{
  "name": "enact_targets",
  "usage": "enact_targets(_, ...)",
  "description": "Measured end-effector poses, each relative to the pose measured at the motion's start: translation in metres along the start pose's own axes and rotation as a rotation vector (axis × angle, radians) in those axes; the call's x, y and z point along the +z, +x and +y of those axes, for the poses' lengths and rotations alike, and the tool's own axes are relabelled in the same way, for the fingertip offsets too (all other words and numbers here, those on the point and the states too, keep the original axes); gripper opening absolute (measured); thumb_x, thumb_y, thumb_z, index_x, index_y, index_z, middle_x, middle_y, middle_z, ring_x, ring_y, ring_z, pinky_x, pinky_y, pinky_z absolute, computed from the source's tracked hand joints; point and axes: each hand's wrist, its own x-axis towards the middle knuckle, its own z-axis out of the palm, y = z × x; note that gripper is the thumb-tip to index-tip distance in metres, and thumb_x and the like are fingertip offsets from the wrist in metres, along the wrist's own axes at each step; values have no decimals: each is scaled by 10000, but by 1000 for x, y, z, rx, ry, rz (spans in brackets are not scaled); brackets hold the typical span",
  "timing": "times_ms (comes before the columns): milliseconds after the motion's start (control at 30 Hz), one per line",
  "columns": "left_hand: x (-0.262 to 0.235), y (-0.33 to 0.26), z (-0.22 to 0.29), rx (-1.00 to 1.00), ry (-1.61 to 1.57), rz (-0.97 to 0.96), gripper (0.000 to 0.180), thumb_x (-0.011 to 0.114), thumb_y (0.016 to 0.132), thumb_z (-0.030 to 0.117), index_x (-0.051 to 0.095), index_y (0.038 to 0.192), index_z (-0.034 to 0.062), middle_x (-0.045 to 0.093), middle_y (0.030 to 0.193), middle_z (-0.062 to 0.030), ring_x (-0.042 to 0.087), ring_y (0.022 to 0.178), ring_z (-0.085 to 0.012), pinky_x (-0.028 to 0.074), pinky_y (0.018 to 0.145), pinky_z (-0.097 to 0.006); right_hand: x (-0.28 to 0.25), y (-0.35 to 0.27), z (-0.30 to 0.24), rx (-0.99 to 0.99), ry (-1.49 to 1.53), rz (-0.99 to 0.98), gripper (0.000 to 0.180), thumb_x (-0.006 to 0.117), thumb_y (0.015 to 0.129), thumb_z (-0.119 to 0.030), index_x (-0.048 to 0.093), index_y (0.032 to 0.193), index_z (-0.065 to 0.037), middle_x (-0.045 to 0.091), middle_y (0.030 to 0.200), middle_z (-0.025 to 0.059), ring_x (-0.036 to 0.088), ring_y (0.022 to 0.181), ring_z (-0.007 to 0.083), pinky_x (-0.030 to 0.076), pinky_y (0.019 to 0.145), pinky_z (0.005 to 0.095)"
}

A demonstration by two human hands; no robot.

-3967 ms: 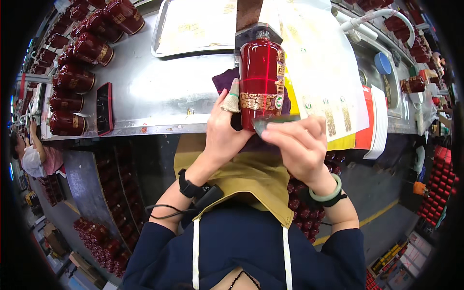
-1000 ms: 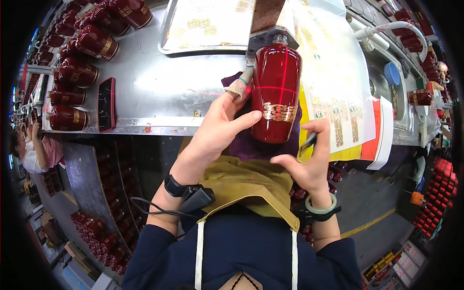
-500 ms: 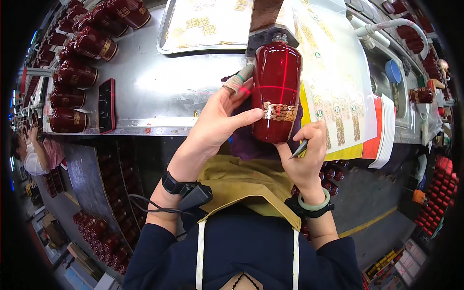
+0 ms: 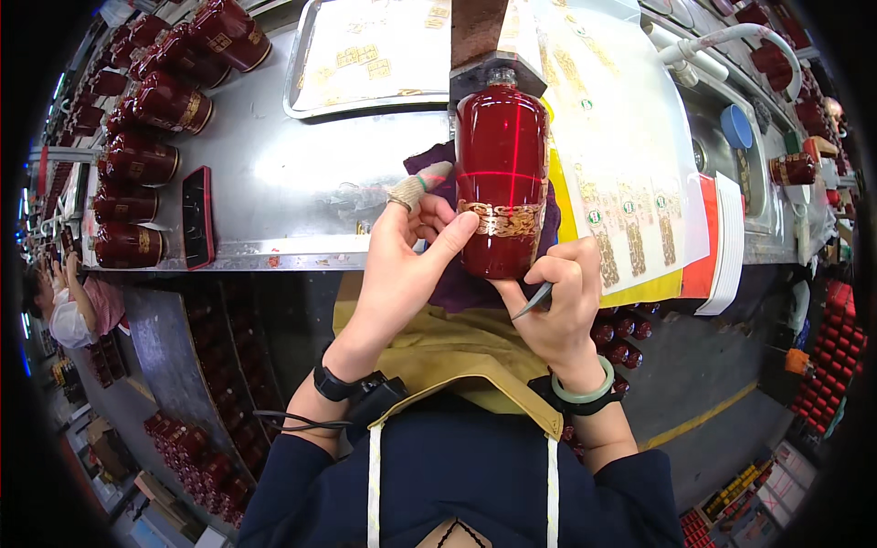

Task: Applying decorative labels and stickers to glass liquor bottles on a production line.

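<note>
A glossy dark red glass bottle [image 4: 501, 137] lies with its neck against a dark metal block [image 4: 471, 80], red laser lines crossing its body. Around its lower part runs a gold patterned decal band [image 4: 502, 220]. My left hand [image 4: 411, 247] is open at the bottle's left side. Its thumb touches the left end of the band, and the other fingers are apart, one wearing a cloth finger sleeve [image 4: 407, 193]. My right hand [image 4: 562, 306] is closed on pointed grey tweezers [image 4: 533, 299], the thumb at the bottle's base. A purple cloth [image 4: 454, 290] lies under the bottle.
To the right, a translucent sheet of gold decals [image 4: 639, 173] lies over yellow and red sheets. A metal tray [image 4: 365, 107] with decals stands behind, left of the block. Several red bottles [image 4: 128, 245] and a phone [image 4: 197, 219] are at left. A sink [image 4: 760, 196] is at far right.
My left fingers have drawn back toward me, away from the bottle's side. The decal band now looks flatter and stretches more evenly across the bottle. My right hand still holds the tweezers.
</note>
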Motion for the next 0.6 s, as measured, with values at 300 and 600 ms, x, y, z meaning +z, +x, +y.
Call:
enact_targets(300, 5, -6, 4, 64, -63, 20, 506, 653, 992, 2, 496, 1473, -22, 602, 1000, -5, 574, 899, -64, 492, 835, -238, -1, -1, 2, 45, 4, -19, 501, 955, 674, -98, 531, 940, -101, 522, 877, 89, 553, 756, 281, 453, 632, 391)
enact_targets(600, 15, -13, 16, 310, -151, -101, 558, 584, 964, -68, 425, 1498, -37, 527, 1048, -19, 550, 972, -105, 461, 942, -282, 1, -2, 1, 98, 53, -31, 533, 971, 673, -88, 515, 948, -78, 521, 886, 105, 562, 767, 283, 474, 661, 378)
